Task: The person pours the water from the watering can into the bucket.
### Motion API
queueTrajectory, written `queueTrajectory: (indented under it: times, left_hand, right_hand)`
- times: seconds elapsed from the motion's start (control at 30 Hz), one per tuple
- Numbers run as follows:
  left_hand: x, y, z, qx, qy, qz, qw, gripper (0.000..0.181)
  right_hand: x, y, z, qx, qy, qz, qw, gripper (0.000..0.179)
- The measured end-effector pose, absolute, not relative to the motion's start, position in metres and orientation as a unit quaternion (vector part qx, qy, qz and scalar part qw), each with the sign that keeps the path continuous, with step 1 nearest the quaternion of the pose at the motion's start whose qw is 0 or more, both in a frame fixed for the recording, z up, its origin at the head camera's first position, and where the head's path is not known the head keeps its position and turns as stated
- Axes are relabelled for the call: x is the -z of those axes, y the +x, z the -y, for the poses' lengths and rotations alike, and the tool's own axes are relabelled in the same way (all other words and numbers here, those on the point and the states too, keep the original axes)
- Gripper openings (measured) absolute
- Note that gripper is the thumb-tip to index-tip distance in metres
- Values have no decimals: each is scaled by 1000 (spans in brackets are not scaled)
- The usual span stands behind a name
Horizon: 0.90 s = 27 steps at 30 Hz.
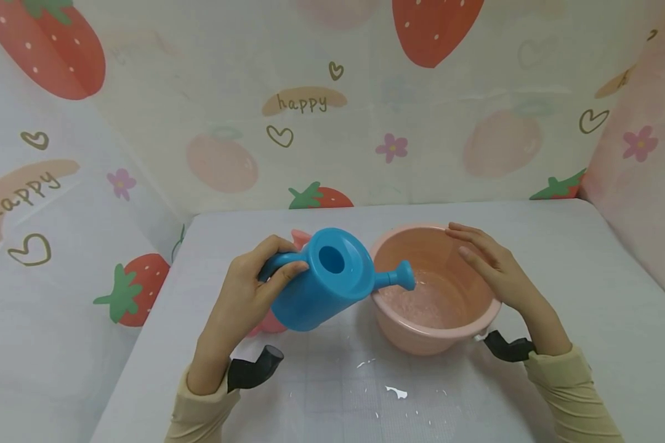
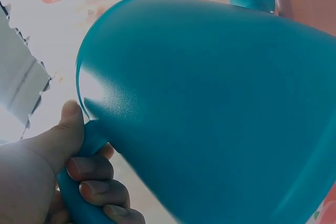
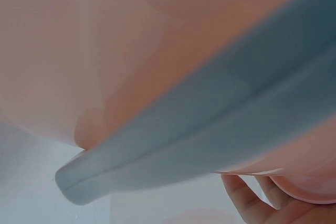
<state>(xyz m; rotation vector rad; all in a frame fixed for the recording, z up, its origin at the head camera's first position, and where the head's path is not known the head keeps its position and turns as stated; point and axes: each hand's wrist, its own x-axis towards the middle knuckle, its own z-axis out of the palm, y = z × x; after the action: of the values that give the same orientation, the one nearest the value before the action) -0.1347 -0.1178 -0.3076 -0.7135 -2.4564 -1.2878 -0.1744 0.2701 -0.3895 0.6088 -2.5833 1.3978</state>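
One watering can gripped by left hand; right hand outstretched at one basin.

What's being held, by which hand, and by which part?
The left hand holds the watering can by its handle. The right hand is at the basin's rim; whether it grips cannot be told.

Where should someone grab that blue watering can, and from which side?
The curved handle is probably best, approached from the left, where the left hand holds it: it sticks out opposite the spout, which points right, over the pink basin.
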Motion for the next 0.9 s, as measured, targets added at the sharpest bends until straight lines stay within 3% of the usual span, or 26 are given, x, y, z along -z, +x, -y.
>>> queueTrajectory:
  times: [0.9]
  left_hand:
    - [313, -131, 114, 458, -239, 838, 176, 19]
  right_hand:
    - [387, -173, -270, -461, 202, 861, 72, 38]
